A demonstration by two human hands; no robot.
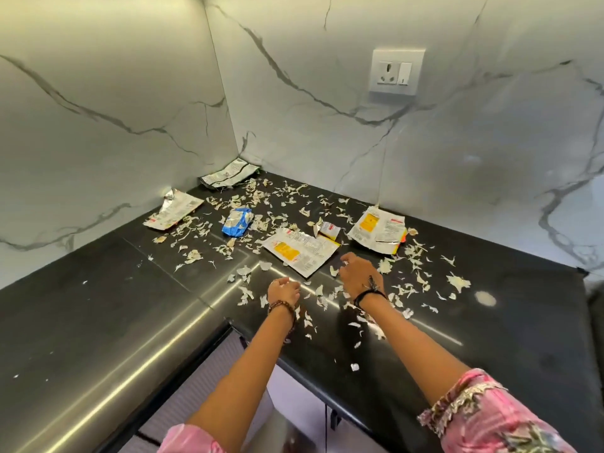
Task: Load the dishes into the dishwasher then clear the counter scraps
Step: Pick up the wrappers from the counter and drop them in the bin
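Pale vegetable peel scraps (261,204) lie scattered across the black corner counter (510,322). Several torn wrappers lie among them: a white and yellow one (300,253) in the middle, another (379,232) to its right, a small one (328,228) between them, a blue one (238,221), and two silvery ones (175,212) (228,174) toward the corner. My left hand (283,291) is curled over scraps near the counter's inner edge, seemingly holding some. My right hand (359,276) hovers with bent fingers beside the middle wrapper, fingertips at a scrap.
Marble walls meet in the corner behind the mess. A white socket and switch plate (396,70) sits on the right wall. The counter's inner front edge (228,325) runs below my wrists, with cabinet fronts underneath.
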